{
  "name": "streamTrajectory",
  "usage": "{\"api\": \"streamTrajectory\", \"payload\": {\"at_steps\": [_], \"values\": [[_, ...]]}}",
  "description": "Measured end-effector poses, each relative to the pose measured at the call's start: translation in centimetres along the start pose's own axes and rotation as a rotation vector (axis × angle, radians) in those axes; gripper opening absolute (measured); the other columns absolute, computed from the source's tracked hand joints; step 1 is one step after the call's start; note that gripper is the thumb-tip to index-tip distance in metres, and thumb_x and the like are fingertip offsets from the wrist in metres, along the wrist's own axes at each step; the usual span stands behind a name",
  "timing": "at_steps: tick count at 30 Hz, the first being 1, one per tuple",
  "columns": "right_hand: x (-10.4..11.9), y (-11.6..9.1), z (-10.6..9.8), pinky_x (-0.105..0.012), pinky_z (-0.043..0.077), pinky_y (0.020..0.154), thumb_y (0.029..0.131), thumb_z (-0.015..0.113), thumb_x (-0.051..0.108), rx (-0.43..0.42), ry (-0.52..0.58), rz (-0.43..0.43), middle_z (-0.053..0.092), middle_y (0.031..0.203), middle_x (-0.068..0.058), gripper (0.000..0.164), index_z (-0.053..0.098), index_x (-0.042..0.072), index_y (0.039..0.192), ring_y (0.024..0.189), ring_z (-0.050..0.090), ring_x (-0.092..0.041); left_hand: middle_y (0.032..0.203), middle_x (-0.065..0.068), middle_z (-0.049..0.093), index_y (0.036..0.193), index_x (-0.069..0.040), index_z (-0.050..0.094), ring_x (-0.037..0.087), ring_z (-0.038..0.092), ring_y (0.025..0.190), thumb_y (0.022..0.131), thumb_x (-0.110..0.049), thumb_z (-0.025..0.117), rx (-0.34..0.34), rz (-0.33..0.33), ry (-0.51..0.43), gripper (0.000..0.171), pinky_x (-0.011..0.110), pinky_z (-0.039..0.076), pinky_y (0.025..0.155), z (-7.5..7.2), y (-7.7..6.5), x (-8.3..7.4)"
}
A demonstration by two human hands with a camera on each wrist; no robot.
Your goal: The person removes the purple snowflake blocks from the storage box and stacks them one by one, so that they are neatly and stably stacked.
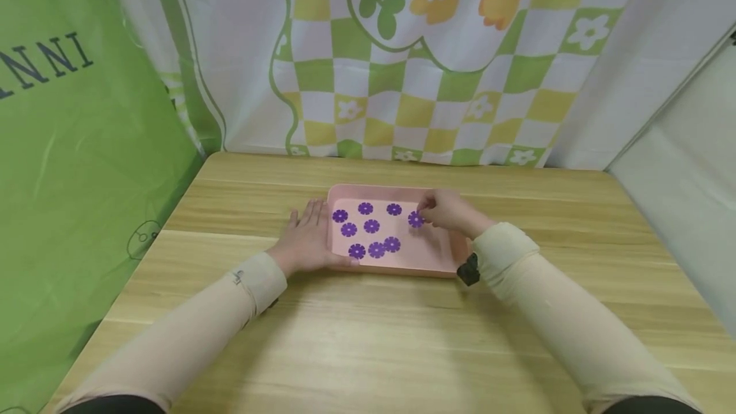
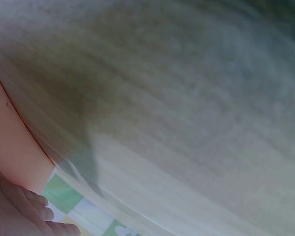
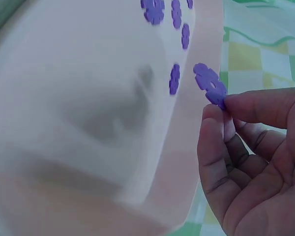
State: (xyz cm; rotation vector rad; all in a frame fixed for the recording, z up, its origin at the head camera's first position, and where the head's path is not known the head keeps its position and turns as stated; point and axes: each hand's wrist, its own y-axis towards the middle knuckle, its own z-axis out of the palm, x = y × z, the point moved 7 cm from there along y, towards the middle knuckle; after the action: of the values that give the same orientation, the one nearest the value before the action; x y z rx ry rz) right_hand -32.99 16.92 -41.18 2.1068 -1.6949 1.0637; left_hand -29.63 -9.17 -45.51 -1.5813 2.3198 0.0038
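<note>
A shallow pink tray [image 1: 425, 260] lies on the wooden table, with several purple notched snowflake discs [image 1: 372, 226] spread over its floor. Two of these, near the front wall, overlap each other in the head view. My right hand [image 1: 451, 211] is over the tray's right part and pinches one purple snowflake disc [image 3: 206, 77] between thumb and fingertips, above the tray floor. At the tray's left end, my left hand [image 1: 305, 245] rests with its fingers straight along the side and its thumb at the front rim. The left wrist view shows only part of that hand [image 2: 19, 209].
The wooden tabletop [image 1: 368, 337] extends around the tray. Behind it hangs a checked, flowered curtain [image 1: 425, 94], with a green cloth [image 1: 86, 177] on the left and a white one [image 1: 684, 165] on the right. A dark object [image 1: 469, 269] sits at the right cuff.
</note>
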Motion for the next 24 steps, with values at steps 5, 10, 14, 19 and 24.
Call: {"api": "streamTrajectory", "payload": {"at_steps": [5, 10, 14, 19, 24], "values": [[-1.4, -0.7, -1.3, -0.039, 0.059, 0.085, 0.102, 0.056, 0.0, 0.003, 0.124, 0.024, 0.068, 0.106, -0.022, 0.018, 0.062, -0.012, 0.113, 0.099, 0.066, -0.032, 0.169, 0.024, -0.004, 0.162, 0.004, -0.003, 0.038, -0.006, 0.156, 0.072, -0.093, 0.059, 0.003, 0.005, 0.009, 0.147, 0.057, -0.005, 0.122, 0.0, 0.0, -0.1], [-3.0, -1.5, -3.1, -0.034, 0.06, 0.083, 0.103, 0.056, 0.003, -0.034, 0.183, 0.047, 0.067, 0.103, -0.019, 0.02, 0.061, -0.014, 0.113, 0.096, 0.065, -0.028, 0.169, 0.025, -0.002, 0.162, 0.005, -0.001, 0.039, -0.004, 0.156, 0.072, -0.092, 0.06, 0.001, 0.017, 0.007, 0.146, 0.058, -0.004, 0.122, 0.0, 0.1, -0.2], [-4.7, -2.2, -4.3, -0.029, 0.06, 0.081, 0.104, 0.056, 0.004, -0.058, 0.207, 0.067, 0.066, 0.103, -0.018, 0.021, 0.061, -0.014, 0.114, 0.093, 0.065, -0.023, 0.169, 0.025, -0.002, 0.162, 0.005, -0.001, 0.04, -0.003, 0.156, 0.072, -0.093, 0.06, 0.003, 0.023, 0.009, 0.147, 0.058, -0.004, 0.122, 0.1, 0.1, -0.2], [-6.7, -3.3, -6.2, -0.032, 0.06, 0.085, 0.105, 0.055, 0.004, -0.101, 0.229, 0.081, 0.066, 0.109, -0.018, 0.026, 0.058, -0.016, 0.121, 0.097, 0.067, -0.023, 0.169, 0.023, -0.002, 0.162, 0.005, -0.001, 0.039, -0.002, 0.156, 0.071, -0.093, 0.059, -0.006, 0.025, 0.019, 0.147, 0.057, -0.004, 0.123, 0.0, 0.3, -0.1], [-9.1, -4.6, -7.6, -0.034, 0.059, 0.09, 0.106, 0.054, 0.006, -0.115, 0.235, 0.136, 0.065, 0.108, -0.014, 0.028, 0.056, -0.016, 0.124, 0.092, 0.064, -0.015, 0.17, 0.023, -0.001, 0.163, 0.005, 0.0, 0.039, -0.002, 0.156, 0.072, -0.091, 0.061, -0.009, 0.035, 0.004, 0.146, 0.058, -0.004, 0.123, 0.0, 0.4, 0.0]]}}
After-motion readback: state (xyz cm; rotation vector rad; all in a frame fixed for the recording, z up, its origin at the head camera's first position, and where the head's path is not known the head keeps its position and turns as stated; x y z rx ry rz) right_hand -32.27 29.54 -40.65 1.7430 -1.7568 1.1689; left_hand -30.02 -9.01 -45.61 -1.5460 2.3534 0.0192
